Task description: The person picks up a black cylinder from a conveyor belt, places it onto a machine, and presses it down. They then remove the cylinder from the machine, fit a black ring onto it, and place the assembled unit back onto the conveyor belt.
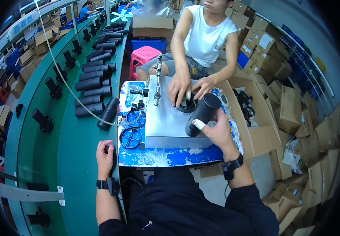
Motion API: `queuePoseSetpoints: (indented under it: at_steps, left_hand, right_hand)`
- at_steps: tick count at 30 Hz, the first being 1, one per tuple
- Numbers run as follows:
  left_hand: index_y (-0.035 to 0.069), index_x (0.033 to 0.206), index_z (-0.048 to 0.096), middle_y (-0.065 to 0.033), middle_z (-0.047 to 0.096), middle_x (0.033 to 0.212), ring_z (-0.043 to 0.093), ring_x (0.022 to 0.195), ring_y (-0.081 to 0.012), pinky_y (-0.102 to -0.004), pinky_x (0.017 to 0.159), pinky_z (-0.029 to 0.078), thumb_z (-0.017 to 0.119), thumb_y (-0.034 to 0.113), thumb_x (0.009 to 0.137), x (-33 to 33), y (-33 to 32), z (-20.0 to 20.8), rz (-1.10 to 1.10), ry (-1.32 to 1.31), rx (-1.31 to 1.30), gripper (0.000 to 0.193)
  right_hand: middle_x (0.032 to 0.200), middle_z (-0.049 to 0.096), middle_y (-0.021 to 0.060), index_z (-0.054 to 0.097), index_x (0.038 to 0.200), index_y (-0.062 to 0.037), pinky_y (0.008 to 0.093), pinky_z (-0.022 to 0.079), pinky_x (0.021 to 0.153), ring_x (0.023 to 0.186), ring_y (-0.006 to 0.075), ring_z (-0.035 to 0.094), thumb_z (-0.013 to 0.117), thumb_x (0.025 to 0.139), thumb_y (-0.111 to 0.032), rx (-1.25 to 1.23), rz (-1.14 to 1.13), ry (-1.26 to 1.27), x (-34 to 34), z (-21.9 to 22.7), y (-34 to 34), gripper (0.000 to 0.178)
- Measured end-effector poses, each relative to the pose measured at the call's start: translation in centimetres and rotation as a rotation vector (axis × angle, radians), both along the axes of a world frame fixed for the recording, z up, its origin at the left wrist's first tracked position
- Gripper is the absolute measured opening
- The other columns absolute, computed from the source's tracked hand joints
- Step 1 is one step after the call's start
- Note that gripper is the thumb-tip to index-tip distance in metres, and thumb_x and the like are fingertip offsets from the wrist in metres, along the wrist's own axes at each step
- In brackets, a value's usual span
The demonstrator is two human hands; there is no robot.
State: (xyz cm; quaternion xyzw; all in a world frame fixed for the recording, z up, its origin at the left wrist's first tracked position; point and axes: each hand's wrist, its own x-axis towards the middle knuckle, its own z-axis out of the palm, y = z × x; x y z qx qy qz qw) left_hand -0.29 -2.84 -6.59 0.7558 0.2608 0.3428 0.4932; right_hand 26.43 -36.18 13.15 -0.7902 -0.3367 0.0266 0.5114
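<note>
My right hand (pixel 221 131), its thumb wrapped in white, grips a black ribbed cylinder (pixel 204 112) and holds it tilted over the front right of a metal block (pixel 170 126). My left hand (pixel 104 157) rests at the edge of the green conveyor (pixel 79 157), its fingers curled in with nothing visible in them. Across the block, a co-worker's two hands (pixel 180 88) work on a black round part (pixel 187 105). Black rings with cross spokes (pixel 130 138) lie left of the block on the blue, paint-worn table (pixel 170 156).
Several black tubes (pixel 89 83) lie in rows on the conveyor; one tube (pixel 108 114) sits by its edge. A metal clamp arm (pixel 158 80) rises from the block. An open carton (pixel 262 135) with black parts stands at right. A pink stool (pixel 144 56) is behind.
</note>
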Motion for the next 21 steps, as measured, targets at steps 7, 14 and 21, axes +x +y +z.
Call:
queuePoseSetpoints:
  at_steps: [7, 14, 21]
  left_hand:
    - [0.0, 0.114, 0.072, -0.0019, 0.062, 0.104, 0.057, 0.087, -0.0094, -0.024, 0.079, 0.047, 0.067, 0.003, 0.102, 0.0, -0.4, 0.4, -0.002, -0.004, 0.033, 0.014]
    - [0.001, 0.114, 0.073, -0.0043, 0.063, 0.101, 0.057, 0.082, -0.0132, -0.0273, 0.076, 0.048, 0.068, 0.0, 0.098, 0.2, -0.4, 0.6, 0.001, -0.003, 0.019, 0.017]
    - [0.001, 0.114, 0.072, -0.003, 0.061, 0.103, 0.057, 0.087, -0.0107, -0.0247, 0.08, 0.048, 0.068, 0.003, 0.101, -0.1, -0.3, 0.7, -0.003, 0.068, 0.023, 0.014]
  right_hand:
    - [0.129, 0.069, 0.0088, 0.057, 0.138, 0.0016, 0.0328, 0.054, 0.103, 0.118, 0.018, 0.068, 0.085, 0.093, -0.011, 0.302, 0.027, -0.023, 8.4, 1.8, 3.7, 0.054]
    - [0.121, 0.072, 0.0076, 0.06, 0.134, 0.0011, 0.0331, 0.056, 0.099, 0.11, 0.0169, 0.07, 0.086, 0.091, -0.012, 0.224, 0.024, -0.007, 10.4, -2.0, 6.3, 0.051]
    - [0.113, 0.074, 0.0079, 0.063, 0.13, 0.0009, 0.0334, 0.059, 0.092, 0.103, 0.0165, 0.072, 0.091, 0.085, -0.016, 0.0, -0.083, -0.112, 10.0, -0.8, 6.0, 0.055]
